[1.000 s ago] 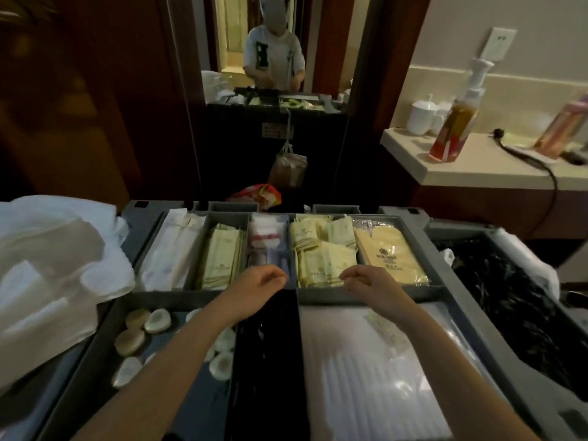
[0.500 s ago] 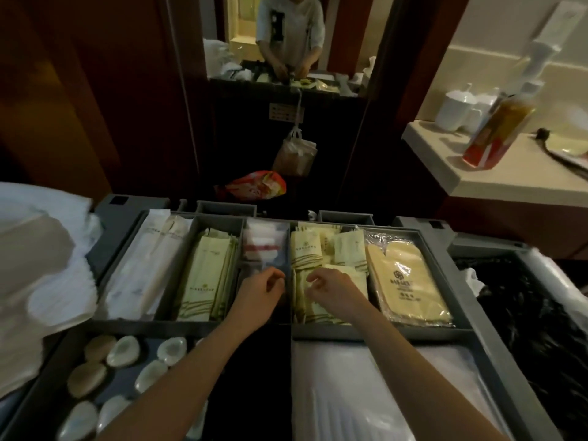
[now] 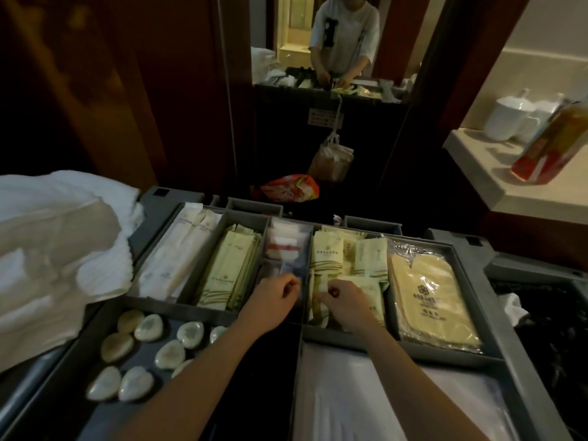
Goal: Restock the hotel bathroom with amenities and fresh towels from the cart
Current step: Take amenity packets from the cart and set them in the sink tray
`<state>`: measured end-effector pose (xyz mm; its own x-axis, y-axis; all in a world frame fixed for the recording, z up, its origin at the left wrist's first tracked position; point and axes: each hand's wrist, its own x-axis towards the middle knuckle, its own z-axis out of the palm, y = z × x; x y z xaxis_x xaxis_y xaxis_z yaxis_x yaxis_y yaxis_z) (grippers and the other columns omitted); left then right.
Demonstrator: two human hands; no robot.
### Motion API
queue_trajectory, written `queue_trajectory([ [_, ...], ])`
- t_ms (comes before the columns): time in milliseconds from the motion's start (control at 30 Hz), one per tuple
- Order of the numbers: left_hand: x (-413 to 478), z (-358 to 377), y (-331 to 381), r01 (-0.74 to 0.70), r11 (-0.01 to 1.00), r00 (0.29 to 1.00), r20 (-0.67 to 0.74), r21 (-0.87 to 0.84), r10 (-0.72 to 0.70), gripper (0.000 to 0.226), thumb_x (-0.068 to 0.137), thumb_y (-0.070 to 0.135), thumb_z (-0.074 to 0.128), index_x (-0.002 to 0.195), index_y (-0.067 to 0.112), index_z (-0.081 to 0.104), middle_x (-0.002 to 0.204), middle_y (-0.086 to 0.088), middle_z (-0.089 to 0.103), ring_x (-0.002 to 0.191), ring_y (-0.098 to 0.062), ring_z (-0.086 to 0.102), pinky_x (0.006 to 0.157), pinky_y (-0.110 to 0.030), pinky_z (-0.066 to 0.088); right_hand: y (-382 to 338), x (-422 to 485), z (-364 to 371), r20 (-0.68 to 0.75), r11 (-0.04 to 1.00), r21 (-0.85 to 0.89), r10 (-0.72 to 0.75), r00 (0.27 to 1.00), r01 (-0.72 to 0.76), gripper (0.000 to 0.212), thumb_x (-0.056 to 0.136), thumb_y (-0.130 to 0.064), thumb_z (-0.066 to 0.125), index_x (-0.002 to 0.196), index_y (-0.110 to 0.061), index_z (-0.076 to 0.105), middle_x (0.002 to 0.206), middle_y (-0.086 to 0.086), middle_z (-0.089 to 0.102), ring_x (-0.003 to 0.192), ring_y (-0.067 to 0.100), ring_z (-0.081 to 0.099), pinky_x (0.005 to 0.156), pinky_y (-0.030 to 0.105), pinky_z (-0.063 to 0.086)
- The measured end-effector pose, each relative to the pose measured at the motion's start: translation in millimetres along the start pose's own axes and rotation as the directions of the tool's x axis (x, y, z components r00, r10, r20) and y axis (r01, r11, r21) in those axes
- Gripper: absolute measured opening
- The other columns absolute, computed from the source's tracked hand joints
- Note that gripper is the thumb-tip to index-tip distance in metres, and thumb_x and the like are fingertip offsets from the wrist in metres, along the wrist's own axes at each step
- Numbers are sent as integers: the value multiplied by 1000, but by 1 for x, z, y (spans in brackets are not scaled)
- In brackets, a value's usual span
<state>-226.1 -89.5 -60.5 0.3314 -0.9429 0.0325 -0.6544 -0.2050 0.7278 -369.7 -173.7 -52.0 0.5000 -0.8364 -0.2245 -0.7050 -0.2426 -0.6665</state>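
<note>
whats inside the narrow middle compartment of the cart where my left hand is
At the far end, clear-wrapped white packets with a red band; nearer, more clear packets, blurred. The left hand covers the near end, so whatever lies under it is hidden.

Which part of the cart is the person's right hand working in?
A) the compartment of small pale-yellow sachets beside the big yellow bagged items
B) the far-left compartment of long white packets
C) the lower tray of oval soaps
A: the right hand sits with its fingers curled on the small pale-yellow sachets, while the long white packets and oval soaps lie well to its left.
</note>
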Motion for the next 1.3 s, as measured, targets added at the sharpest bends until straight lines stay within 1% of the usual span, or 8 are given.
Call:
queue_trajectory([
  [233, 4, -2, 2, 27, 993, 999, -37, -116, -31, 15, 94, 19, 51, 88, 13, 64, 89, -10, 68, 80, -21, 64, 77, -35, 51, -3, -10, -26, -116, 982, 181, -32, 993, 53, 35, 94, -13, 52, 62, -14, 40, 56, -3, 40, 49, 9, 40, 39, 10, 31],
  [400, 4, -4, 18, 35, 958, 998, -34, -285, -47, 13, 95, 20, 51, 87, 15, 60, 79, 4, 64, 70, 1, 58, 67, -15, 44, -10, -14, -36, -138, 956, 243, -135, 981, 165, 25, 95, -13, 51, 72, -5, 49, 58, 2, 42, 51, 11, 40, 44, 13, 32],
  [533, 2, -7, 41, 226, 759, 974, 148, -610, -171, 10, 91, 22, 58, 98, 18, 64, 89, 5, 69, 83, -8, 66, 74, -23, 53, -21, -15, -31, -131, 905, 357, -197, 972, 232, 30, 95, -19, 50, 91, 11, 55, 83, 33, 55, 72, 40, 54, 64, 37, 44],
  [667, 0, -16, 41, 272, 698, 959, 126, -663, -255, 18, 88, 21, 63, 104, 14, 65, 98, -1, 71, 89, -14, 68, 72, -22, 55, -32, -17, -30, -99, 877, 423, -207, 973, 230, 25, 97, -14, 48, 76, -1, 55, 65, 7, 52, 59, 13, 51, 55, 22, 42],
  [800, -2, -32, 30, 268, 690, 940, 25, -672, -341, 14, 88, 19, 63, 100, 14, 65, 91, 0, 70, 81, -10, 66, 62, -17, 53, -30, -15, -28, -59, 885, 441, -138, 989, 150, 23, 98, -14, 45, 79, -15, 57, 70, 2, 58, 57, 12, 53, 52, 20, 43],
  [967, -2, -54, 10, 279, 665, 904, -45, -693, -425, 20, 89, 20, 61, 105, 9, 65, 94, -3, 69, 84, -15, 65, 68, -25, 51, -22, -5, -15, 29, 958, 287, -11, 1000, 2, 14, 96, -22, 49, 89, -15, 59, 79, 4, 62, 66, 16, 61, 57, 24, 50],
  [1167, -7, -67, 2, 277, 646, 893, -58, -711, -447, 21, 90, 18, 59, 110, 11, 62, 101, -6, 68, 83, -12, 63, 64, -20, 49, -27, 3, 16, 115, 999, -31, 33, 993, -29, 27, 90, -41, 54, 96, -15, 57, 81, 4, 63, 75, 20, 62, 64, 29, 46],
  [1300, -10, -71, 1, 289, 645, 900, -30, -707, -435, 24, 91, 18, 59, 113, 10, 61, 102, -5, 68, 85, -11, 64, 60, -18, 49, -31, 5, 26, 93, 995, -65, 77, 993, -72, 36, 84, -37, 63, 108, -14, 50, 99, 8, 60, 91, 26, 58, 77, 36, 49],
])
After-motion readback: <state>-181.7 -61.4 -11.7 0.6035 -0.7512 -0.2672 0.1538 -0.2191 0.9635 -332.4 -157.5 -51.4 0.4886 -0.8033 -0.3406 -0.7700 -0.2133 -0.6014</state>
